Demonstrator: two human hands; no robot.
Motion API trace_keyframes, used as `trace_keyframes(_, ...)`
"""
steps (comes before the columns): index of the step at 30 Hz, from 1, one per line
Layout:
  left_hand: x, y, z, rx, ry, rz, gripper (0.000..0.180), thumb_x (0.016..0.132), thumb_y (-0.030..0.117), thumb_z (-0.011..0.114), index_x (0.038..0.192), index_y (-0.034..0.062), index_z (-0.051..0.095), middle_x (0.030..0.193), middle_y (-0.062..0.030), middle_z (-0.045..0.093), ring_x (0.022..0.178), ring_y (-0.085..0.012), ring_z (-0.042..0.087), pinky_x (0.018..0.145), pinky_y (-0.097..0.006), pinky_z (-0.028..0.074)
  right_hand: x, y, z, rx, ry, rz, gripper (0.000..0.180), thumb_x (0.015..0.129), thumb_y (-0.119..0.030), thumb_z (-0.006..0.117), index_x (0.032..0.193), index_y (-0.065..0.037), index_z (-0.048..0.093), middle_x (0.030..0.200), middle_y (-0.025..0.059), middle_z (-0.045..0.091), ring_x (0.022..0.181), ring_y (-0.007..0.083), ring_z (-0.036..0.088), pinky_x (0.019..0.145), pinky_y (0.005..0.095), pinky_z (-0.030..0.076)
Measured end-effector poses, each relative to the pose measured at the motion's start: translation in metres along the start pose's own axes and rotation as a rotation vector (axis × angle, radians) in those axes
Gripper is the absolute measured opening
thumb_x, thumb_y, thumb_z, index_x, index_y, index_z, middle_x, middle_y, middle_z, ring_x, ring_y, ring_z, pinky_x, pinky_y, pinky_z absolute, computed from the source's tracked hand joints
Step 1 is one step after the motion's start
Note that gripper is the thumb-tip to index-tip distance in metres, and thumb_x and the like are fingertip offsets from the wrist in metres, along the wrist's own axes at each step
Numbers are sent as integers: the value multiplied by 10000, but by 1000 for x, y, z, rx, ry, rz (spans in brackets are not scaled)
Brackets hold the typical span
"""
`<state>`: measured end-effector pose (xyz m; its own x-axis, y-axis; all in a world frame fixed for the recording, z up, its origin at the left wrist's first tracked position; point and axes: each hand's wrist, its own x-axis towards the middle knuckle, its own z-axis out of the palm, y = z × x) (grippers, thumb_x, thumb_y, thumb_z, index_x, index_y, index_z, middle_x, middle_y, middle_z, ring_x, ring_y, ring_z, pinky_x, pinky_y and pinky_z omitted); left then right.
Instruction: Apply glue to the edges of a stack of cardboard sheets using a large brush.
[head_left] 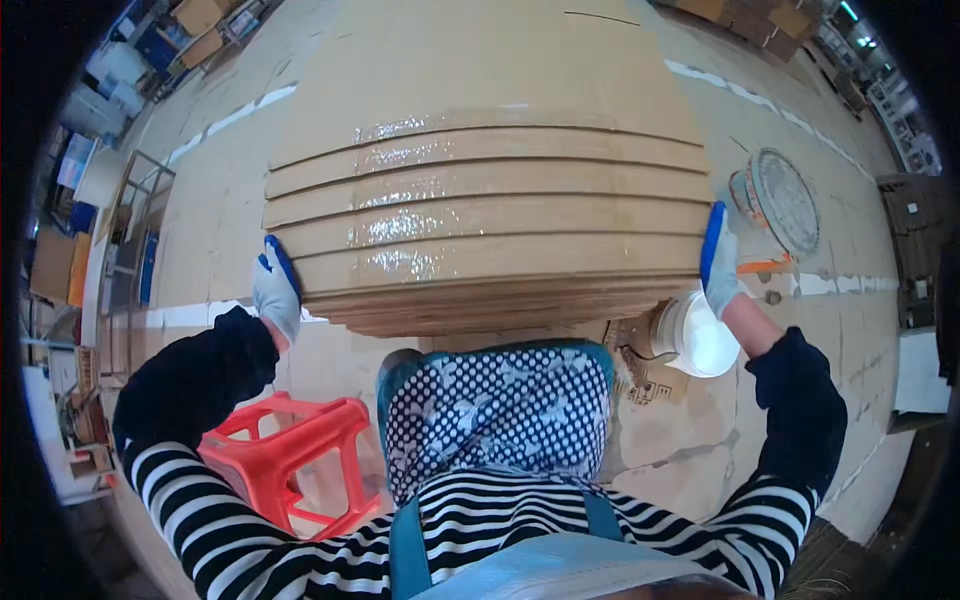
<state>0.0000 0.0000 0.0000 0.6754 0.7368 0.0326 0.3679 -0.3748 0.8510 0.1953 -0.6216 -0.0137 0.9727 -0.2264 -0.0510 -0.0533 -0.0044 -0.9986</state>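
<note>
A tall stack of flattened cardboard boxes [520, 255] stands in front of me, its upper sheets stepped back one behind another. Shiny clear tape runs over the near edges of these sheets. Against the stack's left side lies my left hand [277, 285], in a white glove with a blue palm, fingers stretched out flat. My right hand [719, 262], gloved the same way, rests on the opposite side with its fingers straight and pointing away from me. Both hands are open, and the stack sits between them. The palm sides facing the cardboard are partly hidden.
A red plastic stool [290, 455] stands by my left arm. Right of the stack are a white bucket [697, 335] and a larger round tub [785, 203] with a grey top. A metal frame rack [135, 215] stands at the left, and cardboard boxes [760, 25] lie at the far right.
</note>
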Motion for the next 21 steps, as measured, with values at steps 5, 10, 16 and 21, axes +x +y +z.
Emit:
trace_keyframes(5, -12, -5, -1, -167, 72, 78, 474, 903, 431, 430, 945, -13, 592, 845, -101, 602, 785, -224, 544, 724, -334, 429, 0, 12, -12, -634, 87, -140, 599, 907, -498, 318, 1123, 8, 555, 923, 217, 602, 884, 277, 597, 769, 360, 457)
trace_keyframes(10, -18, 49, -34, -75, -328, -57, 510, 838, 510, 498, 828, 8, 586, 712, -60, 542, 597, -187, 515, 544, -319, 428, 26, 3, -78, -917, -152, -289, 550, 907, -460, 352, 993, 36, 573, 750, 202, 610, 867, 254, 605, 739, 388, 470)
trace_keyframes(16, -54, 94, -74, 103, -465, -215, 472, 807, 510, 548, 909, 49, 567, 638, -21, 456, 515, -121, 491, 403, -233, 386, -101, -164, -11, -1067, -572, 84, 495, 897, -432, 384, 849, 27, 564, 658, 209, 589, 718, 283, 626, 653, 421, 488)
trace_keyframes(21, -40, 110, -83, 360, -547, -137, 482, 780, 521, 576, 885, 51, 552, 640, -57, 492, 494, -131, 506, 420, -231, 389, -103, -185, -13, -1066, -503, 143, 447, 877, -430, 456, 904, 3, 567, 664, 144, 603, 600, 209, 608, 519, 318, 478)
